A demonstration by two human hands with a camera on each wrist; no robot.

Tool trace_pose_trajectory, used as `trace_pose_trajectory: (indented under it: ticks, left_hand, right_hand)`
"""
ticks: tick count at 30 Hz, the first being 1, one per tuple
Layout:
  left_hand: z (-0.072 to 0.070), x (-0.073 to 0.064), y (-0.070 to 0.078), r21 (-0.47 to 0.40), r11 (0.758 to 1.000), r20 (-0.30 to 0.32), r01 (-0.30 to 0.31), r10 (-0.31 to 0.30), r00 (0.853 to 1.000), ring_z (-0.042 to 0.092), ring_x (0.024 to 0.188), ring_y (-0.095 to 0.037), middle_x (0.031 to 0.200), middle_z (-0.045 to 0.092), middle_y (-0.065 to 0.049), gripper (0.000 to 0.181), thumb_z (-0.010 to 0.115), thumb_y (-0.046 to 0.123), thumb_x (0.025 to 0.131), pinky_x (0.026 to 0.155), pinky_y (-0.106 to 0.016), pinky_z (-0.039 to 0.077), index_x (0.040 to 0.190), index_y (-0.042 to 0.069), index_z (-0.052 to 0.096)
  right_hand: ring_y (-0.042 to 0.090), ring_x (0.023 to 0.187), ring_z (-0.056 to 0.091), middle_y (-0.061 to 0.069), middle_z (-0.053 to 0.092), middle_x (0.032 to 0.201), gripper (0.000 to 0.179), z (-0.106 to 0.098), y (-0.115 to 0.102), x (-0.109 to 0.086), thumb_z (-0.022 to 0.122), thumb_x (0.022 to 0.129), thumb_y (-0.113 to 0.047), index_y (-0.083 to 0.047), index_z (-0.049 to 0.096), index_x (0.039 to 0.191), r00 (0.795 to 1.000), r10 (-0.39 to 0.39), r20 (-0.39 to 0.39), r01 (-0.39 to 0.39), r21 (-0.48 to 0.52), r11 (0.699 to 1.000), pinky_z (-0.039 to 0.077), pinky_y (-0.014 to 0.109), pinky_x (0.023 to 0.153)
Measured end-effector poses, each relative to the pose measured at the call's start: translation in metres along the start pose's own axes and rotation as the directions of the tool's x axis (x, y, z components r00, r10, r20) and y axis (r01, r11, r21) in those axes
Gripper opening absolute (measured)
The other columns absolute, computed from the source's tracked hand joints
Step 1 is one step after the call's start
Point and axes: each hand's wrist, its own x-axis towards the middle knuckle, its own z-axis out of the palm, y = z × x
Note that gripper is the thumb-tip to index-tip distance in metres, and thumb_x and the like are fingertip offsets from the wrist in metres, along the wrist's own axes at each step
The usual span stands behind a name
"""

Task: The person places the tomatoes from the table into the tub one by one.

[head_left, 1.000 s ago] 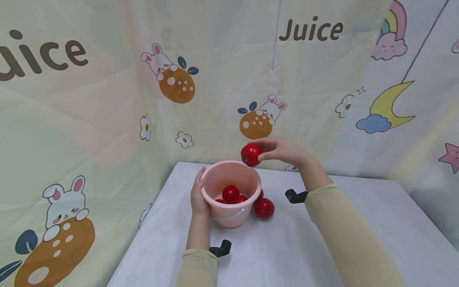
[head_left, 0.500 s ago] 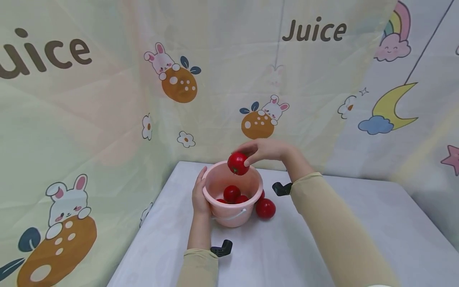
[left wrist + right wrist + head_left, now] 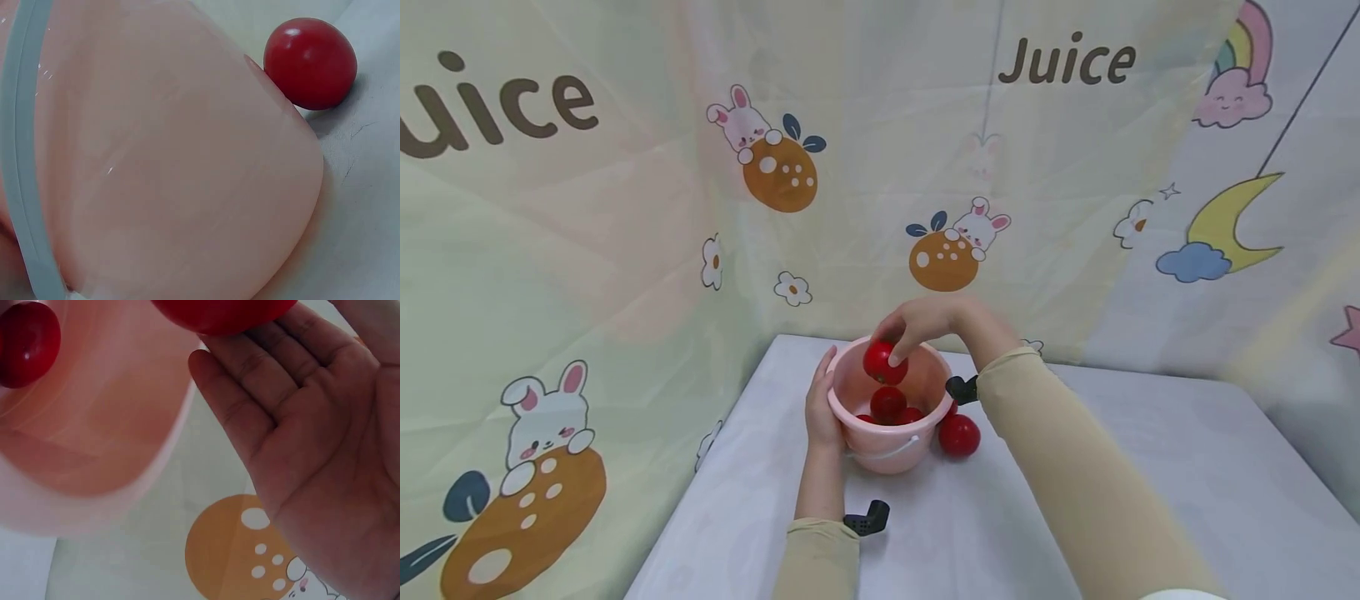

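Pinching a round red fruit (image 3: 878, 362) between thumb and fingers, the right hand (image 3: 925, 320) reaches over a pale pink bucket (image 3: 883, 450) from the right. The held fruit is deep red, smooth and glossy, with a small greenish mark at its lower end. It is positioned over the mouth of the bucket, directly above the fruits inside; whether its underside is below the rim cannot be told. In the right wrist view, only its lower curve appears at the upper edge, and the fingers (image 3: 228, 403) lie close together side by side. The left hand (image 3: 822, 410) rests against the bucket's outer left wall, its visible fingers nearly straight beside the rim. Three similar fruits show inside the bucket: an upper fruit (image 3: 888, 403) largely exposed, and two others partly hidden by the front rim. A pale handle (image 3: 24, 156) hangs across the bucket's front. On the white counter (image 3: 1210, 467), a loose fruit (image 3: 959, 436) sits just beside the bucket's right side, with a further fruit mostly concealed behind it. One second earlier, the held fruit was at the far right rim; half a second earlier, it overlapped the far rim in the head view. It is now lower and farther left. The left hand and bucket have kept their arrangement, and the same three fruits show inside.
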Motion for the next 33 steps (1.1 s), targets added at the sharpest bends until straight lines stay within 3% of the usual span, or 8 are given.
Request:
trace_pose_trajectory:
  ticks: [6,11,18,26,33]
  left_hand:
    - [-0.001,0.000,0.000,-0.002,1.000,0.013,0.015,-0.015,1.000,0.038,0.138,-0.012,0.144,0.047,0.024,0.044,0.058,0.044,0.095,0.114,-0.051,0.038,0.137,0.053,0.047]
    - [0.000,0.000,0.000,0.011,1.000,0.009,0.012,-0.012,1.000,0.038,0.138,-0.012,0.143,0.048,0.023,0.043,0.058,0.044,0.095,0.114,-0.052,0.038,0.136,0.054,0.048]
    - [0.002,-0.001,-0.001,0.030,0.999,-0.011,0.025,-0.025,1.000,0.035,0.141,-0.012,0.144,0.046,0.025,0.044,0.057,0.047,0.093,0.113,-0.050,0.039,0.135,0.056,0.047]
    - [0.001,0.001,-0.002,0.033,0.999,-0.012,0.019,-0.019,1.000,0.035,0.142,-0.012,0.144,0.048,0.024,0.041,0.053,0.046,0.095,0.112,-0.050,0.041,0.134,0.055,0.049]
    - [0.000,0.001,0.000,0.031,0.999,-0.014,0.012,-0.012,1.000,0.036,0.141,-0.012,0.143,0.048,0.024,0.041,0.054,0.046,0.095,0.110,-0.049,0.043,0.134,0.055,0.049]
  right_hand:
    - [0.021,0.117,0.055,-0.008,0.064,0.118,0.049,0.007,-0.008,0.014,0.086,0.074,-0.031,-0.037,0.066,0.118,0.996,0.087,0.031,-0.084,-0.081,0.993,0.057,0.046,0.090]
    - [0.022,0.118,0.053,-0.008,0.064,0.118,0.052,0.015,-0.012,0.023,0.088,0.071,-0.030,-0.036,0.067,0.118,0.989,0.143,0.036,-0.140,-0.067,0.988,0.057,0.046,0.090]
    - [0.022,0.119,0.052,-0.008,0.063,0.118,0.054,0.027,-0.017,0.036,0.087,0.072,-0.030,-0.031,0.066,0.122,0.984,0.168,0.052,-0.163,-0.088,0.983,0.058,0.044,0.090]
    - [0.023,0.124,0.046,-0.005,0.061,0.120,0.048,0.035,-0.016,0.045,0.082,0.080,-0.026,-0.031,0.065,0.125,0.975,0.186,0.119,-0.174,-0.104,0.979,0.052,0.049,0.099]
    - [0.024,0.124,0.046,-0.004,0.061,0.120,0.047,0.037,-0.015,0.050,0.081,0.081,-0.022,-0.029,0.065,0.125,0.975,0.198,0.097,-0.192,-0.065,0.979,0.051,0.050,0.101]
